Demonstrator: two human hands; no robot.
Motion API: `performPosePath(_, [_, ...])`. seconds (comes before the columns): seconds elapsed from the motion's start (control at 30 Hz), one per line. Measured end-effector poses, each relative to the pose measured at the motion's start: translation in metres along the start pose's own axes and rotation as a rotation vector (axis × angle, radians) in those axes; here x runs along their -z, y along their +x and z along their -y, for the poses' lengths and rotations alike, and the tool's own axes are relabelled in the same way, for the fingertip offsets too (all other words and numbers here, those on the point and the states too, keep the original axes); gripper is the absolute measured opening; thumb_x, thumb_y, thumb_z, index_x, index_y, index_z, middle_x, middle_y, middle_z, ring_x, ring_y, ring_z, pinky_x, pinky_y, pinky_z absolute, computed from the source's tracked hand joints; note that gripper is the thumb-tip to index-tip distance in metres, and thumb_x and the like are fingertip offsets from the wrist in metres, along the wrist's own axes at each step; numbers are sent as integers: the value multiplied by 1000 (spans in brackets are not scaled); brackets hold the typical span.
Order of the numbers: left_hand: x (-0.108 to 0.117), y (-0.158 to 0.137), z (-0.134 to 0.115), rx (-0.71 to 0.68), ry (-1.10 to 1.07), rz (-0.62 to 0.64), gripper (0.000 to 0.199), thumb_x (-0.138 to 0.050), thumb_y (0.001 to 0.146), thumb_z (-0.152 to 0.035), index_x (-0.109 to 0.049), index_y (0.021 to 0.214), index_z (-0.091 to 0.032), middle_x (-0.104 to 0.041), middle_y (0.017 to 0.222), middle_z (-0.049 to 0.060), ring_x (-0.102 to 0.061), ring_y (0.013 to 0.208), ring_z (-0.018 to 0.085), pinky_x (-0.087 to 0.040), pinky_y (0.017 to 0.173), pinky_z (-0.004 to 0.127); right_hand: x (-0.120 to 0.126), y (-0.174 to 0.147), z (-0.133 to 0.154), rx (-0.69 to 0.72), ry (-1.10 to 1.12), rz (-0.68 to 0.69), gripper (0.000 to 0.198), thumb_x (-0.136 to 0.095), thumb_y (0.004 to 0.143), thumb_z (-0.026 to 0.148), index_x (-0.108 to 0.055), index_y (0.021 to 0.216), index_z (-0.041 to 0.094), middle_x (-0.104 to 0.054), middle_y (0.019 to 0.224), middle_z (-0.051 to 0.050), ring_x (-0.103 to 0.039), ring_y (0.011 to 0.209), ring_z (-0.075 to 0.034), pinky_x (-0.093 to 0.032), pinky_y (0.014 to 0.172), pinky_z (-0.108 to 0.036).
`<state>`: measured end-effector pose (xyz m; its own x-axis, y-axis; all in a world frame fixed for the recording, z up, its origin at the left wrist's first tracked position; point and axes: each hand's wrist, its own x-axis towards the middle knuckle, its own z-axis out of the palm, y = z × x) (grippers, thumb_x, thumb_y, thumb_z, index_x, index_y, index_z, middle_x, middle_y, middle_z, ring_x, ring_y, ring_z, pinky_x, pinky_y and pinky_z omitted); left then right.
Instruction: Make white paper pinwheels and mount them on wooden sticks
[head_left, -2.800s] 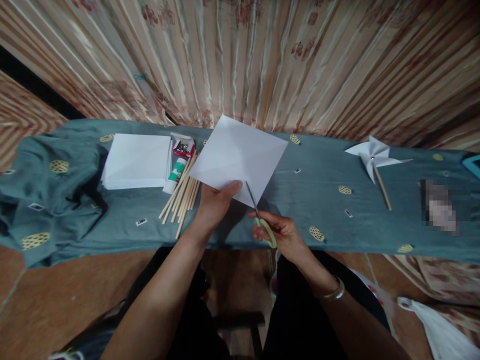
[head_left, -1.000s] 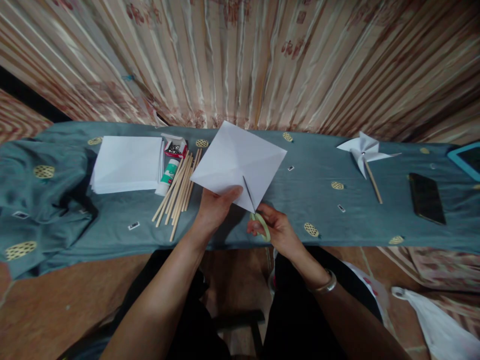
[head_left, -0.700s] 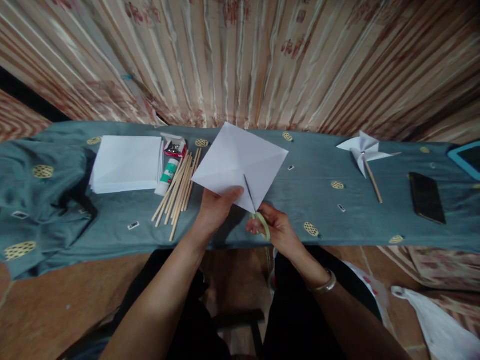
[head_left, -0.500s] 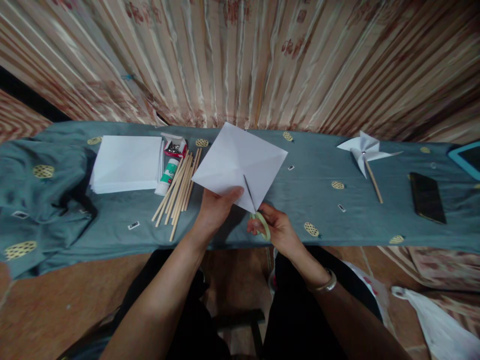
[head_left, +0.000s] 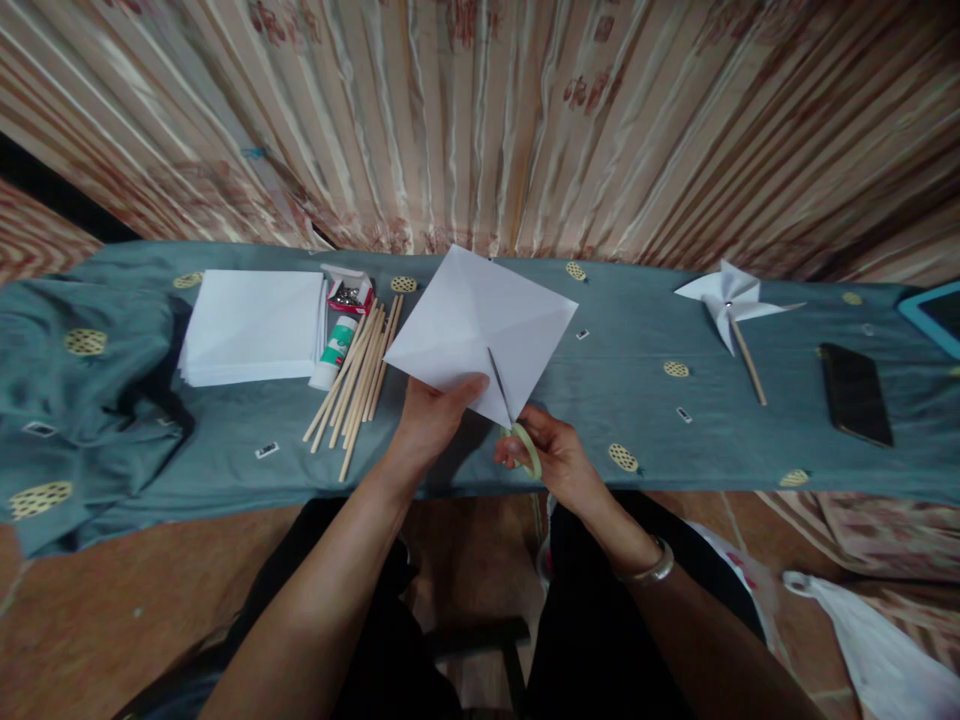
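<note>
A square sheet of white paper (head_left: pixel 480 318) with diagonal creases is held up over the table, one corner pointing toward me. My left hand (head_left: pixel 435 410) grips its lower left edge, thumb on top and fingers underneath. In my right hand (head_left: pixel 551 450) are scissors (head_left: pixel 529 452) with pale green handles, fingers through the loops. One dark blade lies over the paper, along the crease from the near corner toward the middle; the other blade is hidden beneath the sheet.
Left of the paper lie thin wooden sticks (head_left: pixel 360 380), a glue stick (head_left: pixel 334 352), a small box of metal pins (head_left: pixel 349 290) and a stack of white paper (head_left: pixel 251 325). A finished paper pinwheel (head_left: pixel 739 310) and a dark phone (head_left: pixel 856 393) rest on the right.
Almost nothing differs. The paper, both hands and the scissors keep practically the same position.
</note>
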<state>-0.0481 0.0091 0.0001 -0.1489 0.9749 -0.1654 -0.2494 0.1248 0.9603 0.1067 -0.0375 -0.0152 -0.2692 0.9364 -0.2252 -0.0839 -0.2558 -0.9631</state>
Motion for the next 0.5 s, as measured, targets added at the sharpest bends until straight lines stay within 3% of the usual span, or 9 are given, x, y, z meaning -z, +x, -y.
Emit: performPosePath(0.5, [1, 0, 1, -14, -9, 7, 30, -78, 57, -26, -66, 81, -15, -70, 84, 5, -62, 76, 18, -52, 73, 32, 0, 1, -2, -15, 7, 11, 50, -78, 67, 57, -64, 98, 21, -65, 65, 3, -57, 53, -10, -48, 53, -24])
